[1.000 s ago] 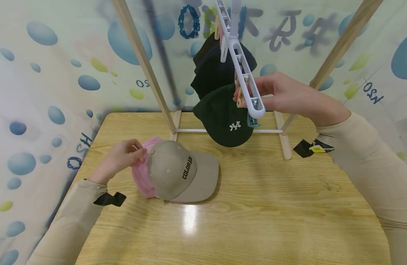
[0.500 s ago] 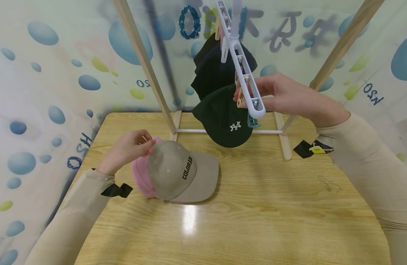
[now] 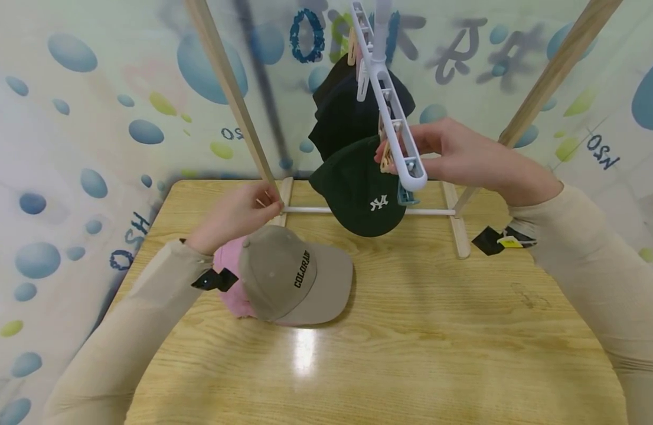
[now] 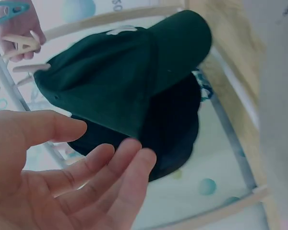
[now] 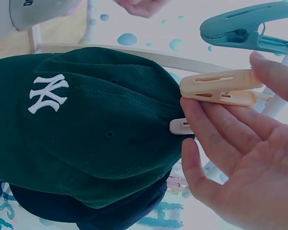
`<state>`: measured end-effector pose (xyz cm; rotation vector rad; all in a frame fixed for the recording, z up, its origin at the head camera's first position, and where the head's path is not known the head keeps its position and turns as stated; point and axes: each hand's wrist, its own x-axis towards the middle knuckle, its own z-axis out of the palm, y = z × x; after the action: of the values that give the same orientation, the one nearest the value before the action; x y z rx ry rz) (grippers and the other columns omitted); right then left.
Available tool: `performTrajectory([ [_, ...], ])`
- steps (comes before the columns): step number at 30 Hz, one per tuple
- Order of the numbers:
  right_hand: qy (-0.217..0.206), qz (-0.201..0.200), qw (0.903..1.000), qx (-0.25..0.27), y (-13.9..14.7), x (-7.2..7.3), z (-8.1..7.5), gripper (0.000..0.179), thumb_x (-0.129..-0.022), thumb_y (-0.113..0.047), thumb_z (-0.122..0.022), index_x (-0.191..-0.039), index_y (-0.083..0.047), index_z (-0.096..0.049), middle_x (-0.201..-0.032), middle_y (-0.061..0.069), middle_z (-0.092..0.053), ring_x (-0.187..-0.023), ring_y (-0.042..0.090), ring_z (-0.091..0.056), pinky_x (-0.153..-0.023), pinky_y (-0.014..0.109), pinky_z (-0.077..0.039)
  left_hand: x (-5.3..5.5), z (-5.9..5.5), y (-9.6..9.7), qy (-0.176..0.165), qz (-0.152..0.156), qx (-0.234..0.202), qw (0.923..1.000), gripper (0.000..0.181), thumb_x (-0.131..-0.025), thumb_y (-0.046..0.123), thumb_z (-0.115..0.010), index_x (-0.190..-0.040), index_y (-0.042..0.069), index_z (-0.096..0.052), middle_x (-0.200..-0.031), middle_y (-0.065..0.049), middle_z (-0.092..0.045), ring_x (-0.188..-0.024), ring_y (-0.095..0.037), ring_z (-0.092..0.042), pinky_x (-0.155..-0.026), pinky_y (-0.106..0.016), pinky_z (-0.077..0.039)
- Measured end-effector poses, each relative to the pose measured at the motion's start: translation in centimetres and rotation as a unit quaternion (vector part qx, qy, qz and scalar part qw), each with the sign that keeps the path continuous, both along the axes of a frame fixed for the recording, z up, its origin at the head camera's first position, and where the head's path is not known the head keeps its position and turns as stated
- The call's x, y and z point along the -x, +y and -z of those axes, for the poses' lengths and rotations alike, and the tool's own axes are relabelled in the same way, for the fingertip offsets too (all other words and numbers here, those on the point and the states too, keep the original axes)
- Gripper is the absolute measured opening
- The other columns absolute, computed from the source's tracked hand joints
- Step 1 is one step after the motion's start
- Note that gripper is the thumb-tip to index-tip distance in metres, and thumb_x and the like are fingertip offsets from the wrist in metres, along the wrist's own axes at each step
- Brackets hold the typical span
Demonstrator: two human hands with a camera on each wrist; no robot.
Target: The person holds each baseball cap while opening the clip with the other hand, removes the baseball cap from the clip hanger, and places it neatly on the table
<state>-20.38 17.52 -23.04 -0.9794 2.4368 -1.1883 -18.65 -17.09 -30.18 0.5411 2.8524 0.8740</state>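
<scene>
Pinching a pale orange plastic clothespin (image 5: 221,88), the right hand (image 3: 454,156) works at the white plastic clip hanger (image 3: 392,127), where the dark green fabric cap with white embroidered letters (image 3: 361,189) hangs above the wooden table (image 3: 411,330). Fingers loose and holding nothing, the left hand (image 3: 236,212) hovers near that cap, above the beige cap (image 3: 289,274). Judging by this, unclipping is underway; next the left hand needs to catch the cap.

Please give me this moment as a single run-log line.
left hand: open, raised above tan cap, holds nothing | right hand: pinches peach clip at green cap | white hanger: on rack
</scene>
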Motion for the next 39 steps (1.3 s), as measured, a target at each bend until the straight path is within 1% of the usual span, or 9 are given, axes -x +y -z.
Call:
performTrajectory([
  [5, 0.003, 0.012, 0.9999, 0.001, -0.1, -0.2, 0.0, 0.027, -0.096, -0.016, -0.061, -0.119, -0.003, -0.063, -0.119, 0.007, -0.064, -0.104, 0.021, -0.056, -0.083, 0.029, -0.043, 1.4, -0.7, 1.7, 0.027, 0.031, -0.014, 0.9991, 0.015, -0.093, 0.014, -0.058, -0.103, 0.003, -0.060, -0.102, -0.012, -0.065, -0.093, -0.026, -0.065, -0.080, -0.040, -0.050],
  [10, 0.004, 0.043, 0.9990, 0.004, -0.3, -0.8, -0.1, 0.027, -0.094, -0.019, -0.064, -0.117, -0.004, -0.063, -0.117, 0.007, -0.065, -0.101, 0.022, -0.058, -0.080, 0.031, -0.044, 2.8, -1.7, 3.7, 0.041, 0.060, -0.005, 0.9973, 0.039, -0.091, 0.016, -0.063, -0.126, 0.002, -0.051, -0.126, -0.015, -0.056, -0.112, -0.032, -0.057, -0.093, -0.044, -0.045],
  [13, 0.008, 0.061, 0.9981, 0.002, -0.5, -1.1, -0.3, 0.029, -0.093, -0.020, -0.066, -0.117, -0.004, -0.063, -0.118, 0.008, -0.065, -0.101, 0.021, -0.058, -0.079, 0.033, -0.043, 3.4, -2.5, 5.0, 0.056, 0.071, 0.003, 0.9959, 0.047, -0.091, 0.017, -0.065, -0.132, 0.004, -0.047, -0.133, -0.015, -0.053, -0.116, -0.032, -0.054, -0.096, -0.043, -0.043],
  [17, 0.001, 0.072, 0.9974, 0.006, -0.7, -1.2, -0.5, 0.031, -0.093, -0.021, -0.067, -0.118, -0.004, -0.061, -0.120, 0.009, -0.065, -0.102, 0.020, -0.058, -0.079, 0.033, -0.043, 3.9, -3.1, 6.4, 0.070, 0.090, 0.008, 0.9934, 0.046, -0.091, 0.018, -0.066, -0.131, 0.005, -0.049, -0.129, -0.012, -0.055, -0.115, -0.028, -0.053, -0.097, -0.039, -0.041],
  [22, 0.002, 0.068, 0.9976, 0.012, -1.0, -1.2, -0.6, 0.030, -0.093, -0.020, -0.066, -0.119, -0.004, -0.062, -0.120, 0.009, -0.065, -0.104, 0.020, -0.058, -0.082, 0.032, -0.043, 4.6, -3.5, 7.8, 0.067, 0.111, 0.011, 0.9915, 0.044, -0.092, 0.020, -0.066, -0.130, 0.006, -0.050, -0.122, -0.009, -0.059, -0.110, -0.023, -0.054, -0.094, -0.036, -0.042],
  [28, 0.024, 0.055, 0.9974, 0.039, -1.0, -0.9, -0.3, 0.028, -0.093, -0.018, -0.066, -0.117, -0.004, -0.063, -0.115, 0.007, -0.065, -0.104, 0.019, -0.058, -0.085, 0.033, -0.042, 5.3, -3.5, 8.5, 0.079, 0.134, -0.014, 0.9877, 0.026, -0.096, 0.014, -0.059, -0.120, 0.004, -0.057, -0.103, -0.009, -0.062, -0.082, -0.023, -0.057, -0.077, -0.035, -0.044],
  [32, 0.073, 0.054, 0.9935, 0.068, -0.9, -0.9, 0.1, 0.022, -0.092, -0.014, -0.067, -0.112, -0.004, -0.065, -0.106, 0.007, -0.066, -0.080, 0.021, -0.055, -0.068, 0.031, -0.040, 5.7, -3.3, 8.7, 0.093, 0.138, -0.022, 0.9859, 0.016, -0.096, 0.009, -0.057, -0.111, 0.003, -0.061, -0.097, -0.009, -0.062, -0.074, -0.023, -0.055, -0.073, -0.034, -0.043],
  [35, 0.099, 0.066, 0.9896, 0.081, -0.8, -0.9, 0.2, 0.018, -0.092, -0.013, -0.067, -0.107, -0.003, -0.065, -0.101, 0.006, -0.068, -0.073, 0.022, -0.051, -0.061, 0.032, -0.034, 5.8, -3.3, 8.9, 0.099, 0.140, -0.026, 0.9849, 0.014, -0.096, 0.007, -0.057, -0.108, 0.003, -0.061, -0.096, -0.010, -0.062, -0.073, -0.023, -0.055, -0.073, -0.034, -0.043],
  [39, 0.087, 0.076, 0.9888, 0.094, -0.8, -1.1, 0.0, 0.016, -0.092, -0.013, -0.067, -0.104, -0.001, -0.065, -0.104, 0.006, -0.069, -0.089, 0.021, -0.059, -0.066, 0.033, -0.033, 5.8, -3.2, 9.2, 0.103, 0.146, -0.033, 0.9834, 0.012, -0.095, 0.007, -0.058, -0.106, 0.002, -0.060, -0.092, -0.011, -0.061, -0.073, -0.024, -0.056, -0.072, -0.035, -0.043],
])
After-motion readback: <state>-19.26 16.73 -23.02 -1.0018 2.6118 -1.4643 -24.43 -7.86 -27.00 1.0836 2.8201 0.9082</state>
